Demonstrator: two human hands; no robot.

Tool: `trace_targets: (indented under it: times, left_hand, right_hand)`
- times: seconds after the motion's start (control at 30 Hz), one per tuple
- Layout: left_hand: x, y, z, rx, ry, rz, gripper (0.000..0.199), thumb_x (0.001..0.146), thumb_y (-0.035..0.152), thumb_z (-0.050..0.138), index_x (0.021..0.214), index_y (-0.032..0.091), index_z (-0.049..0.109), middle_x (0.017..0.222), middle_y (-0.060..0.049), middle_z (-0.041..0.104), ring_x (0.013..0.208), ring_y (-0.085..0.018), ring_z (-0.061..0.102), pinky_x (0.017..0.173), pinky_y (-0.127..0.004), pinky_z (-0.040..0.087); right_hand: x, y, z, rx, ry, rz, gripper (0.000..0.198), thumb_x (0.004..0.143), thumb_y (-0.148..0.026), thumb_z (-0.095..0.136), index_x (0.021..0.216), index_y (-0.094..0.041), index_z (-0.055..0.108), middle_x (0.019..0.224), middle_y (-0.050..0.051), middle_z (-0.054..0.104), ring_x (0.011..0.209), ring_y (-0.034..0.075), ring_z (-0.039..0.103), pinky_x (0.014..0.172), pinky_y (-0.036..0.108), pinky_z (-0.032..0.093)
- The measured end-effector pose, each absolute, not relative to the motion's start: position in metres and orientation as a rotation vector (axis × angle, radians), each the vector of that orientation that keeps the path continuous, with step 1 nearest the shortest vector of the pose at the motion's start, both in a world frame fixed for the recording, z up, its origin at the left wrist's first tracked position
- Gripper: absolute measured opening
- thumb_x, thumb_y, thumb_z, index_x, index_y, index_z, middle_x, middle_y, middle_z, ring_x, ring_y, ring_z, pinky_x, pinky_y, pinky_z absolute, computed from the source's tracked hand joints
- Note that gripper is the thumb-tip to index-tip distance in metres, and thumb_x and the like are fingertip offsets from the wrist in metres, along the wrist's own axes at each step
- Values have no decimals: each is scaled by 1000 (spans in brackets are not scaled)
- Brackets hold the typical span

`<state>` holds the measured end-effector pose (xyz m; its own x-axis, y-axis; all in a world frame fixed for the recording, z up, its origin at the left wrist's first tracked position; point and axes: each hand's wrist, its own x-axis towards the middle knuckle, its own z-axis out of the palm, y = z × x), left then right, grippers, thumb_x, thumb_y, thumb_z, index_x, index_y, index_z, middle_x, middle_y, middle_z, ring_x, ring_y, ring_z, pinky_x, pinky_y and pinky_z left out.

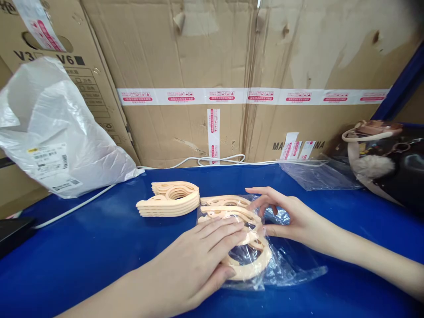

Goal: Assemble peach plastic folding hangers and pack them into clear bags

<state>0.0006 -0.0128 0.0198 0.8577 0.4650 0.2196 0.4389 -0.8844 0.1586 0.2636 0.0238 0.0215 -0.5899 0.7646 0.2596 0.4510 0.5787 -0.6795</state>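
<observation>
Several cream-peach plastic pieces that look like folding hangers lie inside a clear plastic bag on the blue table. My left hand rests on top of the bag, fingers stretched out together and pressing it down. At the bag's right side is my right hand, its thumb and fingers apart, fingertips touching the plastic and the edge of the pieces. Just left of the bag sits a neat stack of matching folding hangers, outside any wrapping.
A white plastic mailer leans at the left, near a black object. White cable runs along the back below large cardboard boxes. At the right are another clear plastic bag and a dark handbag with a fluffy pompom.
</observation>
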Motion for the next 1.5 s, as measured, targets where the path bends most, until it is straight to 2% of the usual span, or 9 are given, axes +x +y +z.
trace_targets:
  times: [0.17, 0.3, 0.4, 0.53, 0.8, 0.97, 1.07, 1.27, 1.5]
  left_hand:
    - [0, -14, 19, 2897, 711, 356, 54, 97, 32, 44, 146, 19, 27, 151, -4, 35, 140, -18, 28, 114, -37, 29]
    - [1, -13, 23, 2884, 714, 311, 53, 98, 31, 42, 148, 20, 25, 152, -3, 32, 141, -19, 26, 115, -38, 27]
    - [3, -12, 27, 2888, 696, 284, 52, 98, 31, 40, 148, 22, 25, 152, -2, 32, 141, -19, 26, 115, -37, 26]
    - [3, -11, 32, 2872, 665, 302, 54, 96, 27, 45, 146, 23, 29, 150, -2, 38, 139, -20, 31, 114, -39, 28]
    - [38, -14, 35, 2903, 695, 318, 52, 95, 45, 46, 135, 13, 45, 146, -12, 42, 135, -27, 37, 110, -41, 31]
    - [66, -12, 22, 3000, 650, 373, 54, 93, 49, 47, 132, 11, 47, 134, -13, 54, 132, -32, 37, 108, -44, 31]
    - [73, -10, 18, 3004, 639, 422, 53, 91, 48, 51, 130, 13, 47, 123, -11, 60, 123, -32, 47, 102, -44, 37]
    - [72, -10, 17, 3023, 554, 452, 43, 91, 46, 54, 114, 10, 56, 122, -13, 62, 121, -29, 50, 104, -41, 36]
    - [66, -7, 26, 3137, 313, 662, 21, 94, 22, 48, 104, 11, 63, 110, -7, 65, 100, -20, 59, 99, -32, 42]
  right_hand:
    - [266, 25, 23, -976, -2325, 617, 59, 83, -40, 66, 135, -29, 39, 102, 1, 66, 88, 16, 62, 81, 31, 49]
    - [275, 25, 32, -929, -2596, 209, 50, 90, -36, 57, 136, -28, 42, 90, 1, 64, 79, 16, 62, 69, 27, 48]
    - [277, 24, 38, -762, -2787, -124, 27, 96, -24, 43, 118, -22, 59, 83, 3, 63, 72, 15, 60, 61, 26, 43]
    - [280, 25, 44, -659, -2838, -367, 32, 99, -26, 36, 104, -19, 66, 67, 3, 57, 58, 15, 53, 52, 28, 33]
    - [317, 35, 41, -961, -2778, -18, 26, 96, -27, 42, 104, -23, 67, 79, 3, 61, 65, 15, 61, 58, 26, 44]
    - [340, 54, 28, -1103, -2698, -137, 48, 92, -17, 40, 136, -34, 48, 117, 7, 55, 85, 19, 63, 70, 33, 51]
    - [340, 65, 20, -1033, -2695, -47, 40, 94, -22, 42, 130, -35, 54, 126, 8, 49, 99, 21, 59, 82, 38, 49]
    - [318, 74, 23, -929, -2442, 639, 20, 91, -37, 55, 86, -21, 67, 120, 6, 57, 115, 21, 52, 102, 41, 37]
    - [284, 86, 32, -787, -2177, 1164, 23, 88, -39, 59, 85, -16, 63, 87, 3, 68, 90, 18, 62, 87, 36, 44]
